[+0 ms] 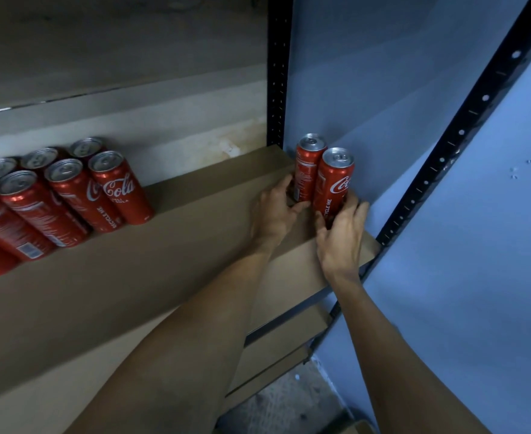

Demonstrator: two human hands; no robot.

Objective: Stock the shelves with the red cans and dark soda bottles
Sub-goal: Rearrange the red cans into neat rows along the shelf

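At the right end of the shelf | left hand fingers curl round rear can, right hand fingers round front can | more red cans stocked at left end | no bottles seen yet

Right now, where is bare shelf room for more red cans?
Free: brown shelf board between the cluster of red cans and the left hand. Crowded: right corner, two red cans held by it and the right hand.
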